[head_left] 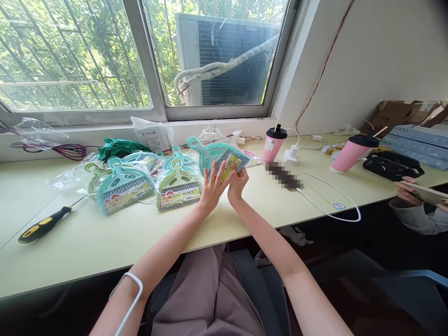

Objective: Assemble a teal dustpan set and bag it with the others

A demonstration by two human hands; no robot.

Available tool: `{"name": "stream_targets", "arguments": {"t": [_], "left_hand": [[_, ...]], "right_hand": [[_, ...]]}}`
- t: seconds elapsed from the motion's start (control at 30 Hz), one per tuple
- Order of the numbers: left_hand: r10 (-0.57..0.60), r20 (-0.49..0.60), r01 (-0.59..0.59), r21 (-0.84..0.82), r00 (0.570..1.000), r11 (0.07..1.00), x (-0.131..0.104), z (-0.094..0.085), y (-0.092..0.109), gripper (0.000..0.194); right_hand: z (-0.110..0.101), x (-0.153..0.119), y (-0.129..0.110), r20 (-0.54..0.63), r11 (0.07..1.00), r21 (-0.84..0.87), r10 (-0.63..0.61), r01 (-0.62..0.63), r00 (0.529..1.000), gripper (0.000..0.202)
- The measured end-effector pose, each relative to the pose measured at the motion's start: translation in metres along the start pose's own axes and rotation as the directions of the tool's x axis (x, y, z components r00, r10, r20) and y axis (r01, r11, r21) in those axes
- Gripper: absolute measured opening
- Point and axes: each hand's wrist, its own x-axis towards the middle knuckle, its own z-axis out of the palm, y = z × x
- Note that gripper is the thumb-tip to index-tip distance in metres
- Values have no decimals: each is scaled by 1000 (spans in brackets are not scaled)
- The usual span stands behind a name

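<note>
Turquoise dustpan (pixel 213 153) is held over the worktop (pixel 147 240), its right edge gripped by the right hand (pixel 237 184), its face touched by the spread left hand (pixel 212 186), handle slanted leftward toward the back edge.

The held dustpan (pixel 211 153) is turquoise, the screwdriver (pixel 45 225) black and yellow.

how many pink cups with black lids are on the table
2: one pink cup left of the white charger, the other pink cup farther right, beside the black case. No others show.
</note>
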Motion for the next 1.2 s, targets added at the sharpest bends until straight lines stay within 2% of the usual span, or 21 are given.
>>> {"name": "stream_targets", "arguments": {"t": [0.1, 0.2, 0.33, 0.43, 0.57, 0.7, 0.83, 0.87, 0.93, 0.97, 1.0, 1.03, 1.07, 1.1, 1.13, 1.17, 1.2], "left_hand": [[66, 41, -67, 9, 997, 998, 0, -1, -2, 53], [99, 101, -98, -18, 990, 995, -1, -2, -3, 45], [45, 152, -30, -99, 987, 995, -2, -4, -3, 37], [4, 150, 16, -130, 989, 991, -3, -5, -3, 43], [-2, 112, 6, -38, 994, 999, -2, -6, -2, 58], [46, 129, -55, 67, 991, 996, -2, -4, 1, 71], [90, 187, -125, 182, 978, 975, -10, 0, -2, 68], [91, 148, -119, 199, 985, 973, -12, 1, -3, 64], [45, -54, -35, 174, 998, 984, -13, 0, -7, 58], [-21, -196, 43, 112, 980, 993, -12, -2, -9, 60], [-123, -325, 131, 4, 938, 991, -10, -4, -12, 63], [-256, -400, 214, -148, 880, 966, -7, -7, -15, 67], [-404, -398, 284, -326, 824, 902, -3, -10, -18, 69], [-537, -319, 342, -501, 781, 795, 2, -13, -22, 70], [-625, -184, 389, -641, 759, 661, 6, -15, -25, 71], [-651, -31, 426, -732, 759, 532, 9, -17, -27, 73], [-628, 98, 451, -780, 772, 433, 11, -17, -29, 74]], "right_hand": [[-3, 4, 2, -7, 1000, 25, -16, 16, 1000, 26], [-5, 7, 4, -20, 998, 54, -41, 42, 999, 26], [-8, 12, 5, -86, 997, 67, -20, 26, 996, 28], [-9, 17, 6, -165, 998, 65, -10, 21, 986, 30], [-11, 22, 6, -195, 991, 130, 36, -11, 980, 30], [-12, 23, 8, -196, 985, 163, 80, -48, 977, 31], [-14, 25, 10, -202, 986, 158, 76, -44, 976, 35], [-14, 26, 11, -202, 987, 159, 71, -39, 977, 36], [-16, 28, 11, -212, 987, 157, 67, -34, 975, 38], [-17, 29, 12, -220, 987, 158, 72, -37, 973, 39], [-17, 30, 12, -227, 986, 163, 83, -47, 970, 40], [-17, 31, 12, -233, 983, 173, 100, -60, 967, 40], [-17, 31, 13, -234, 980, 187, 116, -72, 965, 39], [-16, 31, 13, -228, 976, 204, 127, -80, 965, 38], [-15, 30, 14, -218, 972, 220, 134, -85, 967, 36], [-14, 29, 15, -210, 969, 229, 138, -89, 968, 35], [-13, 28, 16, -203, 969, 229, 142, -94, 969, 34]]}}
